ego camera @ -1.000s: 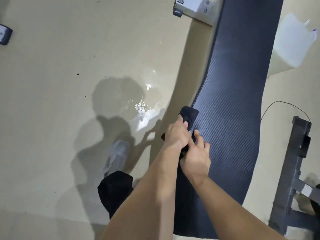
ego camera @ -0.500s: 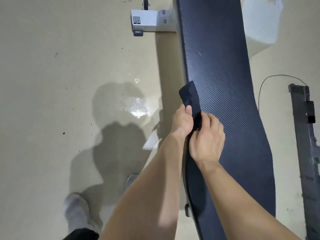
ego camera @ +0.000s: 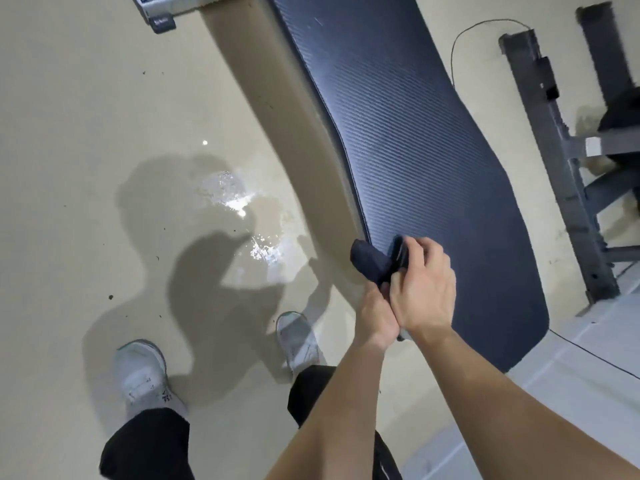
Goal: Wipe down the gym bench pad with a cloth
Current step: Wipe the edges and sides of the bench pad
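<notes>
A long dark blue ribbed bench pad (ego camera: 415, 161) runs from the top of the view down to the lower right. A dark cloth (ego camera: 369, 263) is bunched at the pad's left edge. My right hand (ego camera: 424, 289) grips the cloth from above, fingers curled round it. My left hand (ego camera: 375, 318) sits just below and left of the right, partly hidden under it, and holds the lower part of the cloth. Both hands are pressed together at the pad's near left edge.
The beige floor has a wet shiny patch (ego camera: 242, 220) left of the bench. My two white shoes (ego camera: 142, 372) stand on it. A white bench foot (ego camera: 162, 8) is at the top left. A grey metal rack (ego camera: 554, 161) and a thin cable (ego camera: 460, 39) lie right of the pad.
The view has swung, and the pad now slants to the lower right. My hands sit nearer the pad's near end, and the cloth is bunched shorter between them.
</notes>
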`<state>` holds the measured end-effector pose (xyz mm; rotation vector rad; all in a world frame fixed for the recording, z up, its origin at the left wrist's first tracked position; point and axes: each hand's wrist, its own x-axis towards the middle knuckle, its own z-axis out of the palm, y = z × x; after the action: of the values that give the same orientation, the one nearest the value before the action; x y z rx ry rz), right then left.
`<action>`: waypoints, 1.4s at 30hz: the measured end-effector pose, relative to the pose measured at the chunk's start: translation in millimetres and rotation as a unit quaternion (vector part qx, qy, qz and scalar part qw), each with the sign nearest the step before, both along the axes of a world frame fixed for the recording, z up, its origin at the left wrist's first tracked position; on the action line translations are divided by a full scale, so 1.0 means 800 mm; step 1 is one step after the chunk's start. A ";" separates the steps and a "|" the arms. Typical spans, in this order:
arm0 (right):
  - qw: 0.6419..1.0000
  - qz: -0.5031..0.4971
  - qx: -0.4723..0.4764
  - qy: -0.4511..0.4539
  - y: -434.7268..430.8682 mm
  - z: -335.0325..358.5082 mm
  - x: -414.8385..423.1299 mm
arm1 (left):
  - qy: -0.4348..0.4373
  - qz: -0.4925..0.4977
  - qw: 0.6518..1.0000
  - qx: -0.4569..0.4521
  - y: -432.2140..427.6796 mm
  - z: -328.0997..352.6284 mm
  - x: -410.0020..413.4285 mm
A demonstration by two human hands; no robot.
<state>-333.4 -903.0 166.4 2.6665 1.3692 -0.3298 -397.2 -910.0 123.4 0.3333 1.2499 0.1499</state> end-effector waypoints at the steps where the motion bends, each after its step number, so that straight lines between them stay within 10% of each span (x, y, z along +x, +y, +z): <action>1: 1.000 -0.012 -0.008 -0.002 -0.015 0.000 -0.002 | 0.020 -0.035 0.999 0.022 -0.012 -0.001 -0.004; 28: 0.974 0.221 0.037 0.038 0.310 -0.016 -0.015 | 0.240 0.018 0.928 0.284 0.469 -0.003 -0.016; 42: 0.986 0.144 0.009 0.083 0.334 -0.013 -0.051 | 0.034 0.013 0.992 0.119 0.427 -0.013 -0.035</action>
<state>-373.9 -636.2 155.9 2.4505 1.7867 -0.5173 -424.9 -568.8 112.7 0.5319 1.3056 0.3133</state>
